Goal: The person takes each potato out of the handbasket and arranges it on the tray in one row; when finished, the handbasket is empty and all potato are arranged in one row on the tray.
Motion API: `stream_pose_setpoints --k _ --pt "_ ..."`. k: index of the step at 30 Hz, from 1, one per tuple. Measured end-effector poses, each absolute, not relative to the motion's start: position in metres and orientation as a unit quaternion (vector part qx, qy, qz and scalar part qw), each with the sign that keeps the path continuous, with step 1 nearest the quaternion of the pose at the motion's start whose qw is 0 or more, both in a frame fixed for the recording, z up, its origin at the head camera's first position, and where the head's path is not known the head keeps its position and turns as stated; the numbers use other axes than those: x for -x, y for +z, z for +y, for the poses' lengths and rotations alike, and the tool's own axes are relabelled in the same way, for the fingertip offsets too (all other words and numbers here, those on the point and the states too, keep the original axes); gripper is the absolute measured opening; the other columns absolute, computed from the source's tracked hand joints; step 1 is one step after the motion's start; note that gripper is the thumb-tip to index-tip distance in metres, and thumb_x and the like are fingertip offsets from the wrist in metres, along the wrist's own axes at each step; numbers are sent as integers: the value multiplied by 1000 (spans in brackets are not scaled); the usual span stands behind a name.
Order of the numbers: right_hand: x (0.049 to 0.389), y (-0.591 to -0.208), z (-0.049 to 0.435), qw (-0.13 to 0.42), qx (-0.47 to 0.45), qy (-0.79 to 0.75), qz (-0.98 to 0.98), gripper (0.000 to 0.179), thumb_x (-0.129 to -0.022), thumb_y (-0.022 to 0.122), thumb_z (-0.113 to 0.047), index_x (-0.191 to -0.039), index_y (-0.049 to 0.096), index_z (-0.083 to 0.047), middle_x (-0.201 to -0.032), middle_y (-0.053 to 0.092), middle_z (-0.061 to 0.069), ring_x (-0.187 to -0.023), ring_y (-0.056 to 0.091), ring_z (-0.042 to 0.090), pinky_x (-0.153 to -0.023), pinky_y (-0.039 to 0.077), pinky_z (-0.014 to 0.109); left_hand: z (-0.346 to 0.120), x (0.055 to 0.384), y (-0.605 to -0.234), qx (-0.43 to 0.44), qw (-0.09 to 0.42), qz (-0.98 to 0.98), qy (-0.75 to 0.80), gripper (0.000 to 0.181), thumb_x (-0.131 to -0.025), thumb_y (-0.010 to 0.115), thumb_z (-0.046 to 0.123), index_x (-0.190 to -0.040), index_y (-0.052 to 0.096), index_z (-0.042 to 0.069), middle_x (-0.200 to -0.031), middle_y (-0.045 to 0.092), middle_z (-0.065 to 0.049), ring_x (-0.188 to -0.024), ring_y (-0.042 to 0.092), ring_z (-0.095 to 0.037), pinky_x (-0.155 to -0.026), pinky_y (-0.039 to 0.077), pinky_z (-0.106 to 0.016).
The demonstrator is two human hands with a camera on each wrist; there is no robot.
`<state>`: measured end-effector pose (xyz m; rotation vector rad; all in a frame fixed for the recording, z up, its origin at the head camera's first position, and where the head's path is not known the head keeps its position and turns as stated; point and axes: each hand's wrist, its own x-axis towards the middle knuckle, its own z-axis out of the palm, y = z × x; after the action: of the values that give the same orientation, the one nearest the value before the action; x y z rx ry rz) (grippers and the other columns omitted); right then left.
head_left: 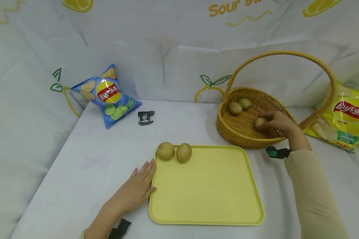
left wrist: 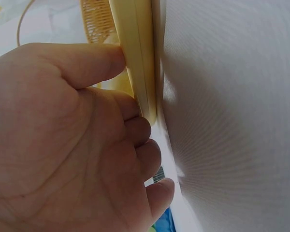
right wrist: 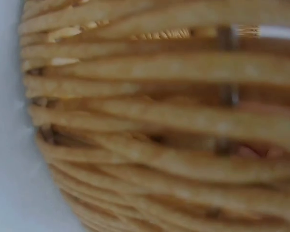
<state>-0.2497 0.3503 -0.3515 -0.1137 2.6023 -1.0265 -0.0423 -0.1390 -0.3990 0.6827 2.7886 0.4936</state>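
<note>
Inside the wicker basket [head_left: 242,141], my right hand [head_left: 279,123] has its fingers and thumb around a potato [head_left: 259,122]. Two more potatoes, one nearer [head_left: 235,108] and one behind it [head_left: 245,103], lie in the basket's left part. In the right wrist view the woven basket wall [right wrist: 159,111] hides nearly all of the hand. My left hand [head_left: 137,187] lies with straight fingers against the left edge of a yellow tray [head_left: 206,189]; its thumb touches the rim. Two potatoes, a left one [head_left: 165,151] and a right one [head_left: 183,152], sit at the tray's back left corner.
A blue chip bag [head_left: 113,99] leans at the back left, near a small black object [head_left: 146,118] with a white marking. Right of the basket stands a yellow chip bag [head_left: 344,116]. The basket's tall handle [head_left: 282,53] arches above it. A white printed cloth [head_left: 155,59] hangs behind.
</note>
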Motion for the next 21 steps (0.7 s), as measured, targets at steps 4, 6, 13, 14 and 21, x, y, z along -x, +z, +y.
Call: stream_pose_setpoints --k 4,6,13,14,21 --pt "250 -351 350 184 44 -350 917 68 -89 67 -23 -139 35 12 -139 33 35 -129 27 45 -103 28 58 -139 43 -399 -234 115 950 168 65 -99 47 29 -148 19 -4 -156 14 -15 -142 11 -30 -111 17 -55" --pt "249 -351 349 183 45 -349 918 68 -88 68 -22 -138 36 12 -138 35 35 -128 28 44 -103 28 58 -139 43 -399 -236 115 950 171 65 -99 47 29 -148 19 -5 -156 14 -15 -142 11 -30 -110 17 -55" --pt "250 -352 347 176 45 -345 921 65 -87 69 -21 -135 40 12 -134 40 34 -122 34 41 -100 30 54 -140 43 -399 -238 113 949 172 65 -99 47 28 -147 19 -5 -155 14 -16 -142 12 -31 -110 18 -56" --pt "251 -353 347 176 46 -342 922 65 -88 69 -22 -135 40 12 -132 42 33 -121 35 40 -99 32 53 -140 43 -399 -237 113 949 172 65 -99 47 28 -147 19 -5 -155 14 -16 -142 12 -31 -110 18 -56" --pt "250 -351 344 145 55 -304 940 69 -85 72 -30 -133 44 10 -124 50 31 -109 44 36 -91 37 49 -140 43 -399 -234 117 950 170 65 -99 47 29 -148 19 -5 -156 14 -15 -142 11 -30 -110 17 -55"
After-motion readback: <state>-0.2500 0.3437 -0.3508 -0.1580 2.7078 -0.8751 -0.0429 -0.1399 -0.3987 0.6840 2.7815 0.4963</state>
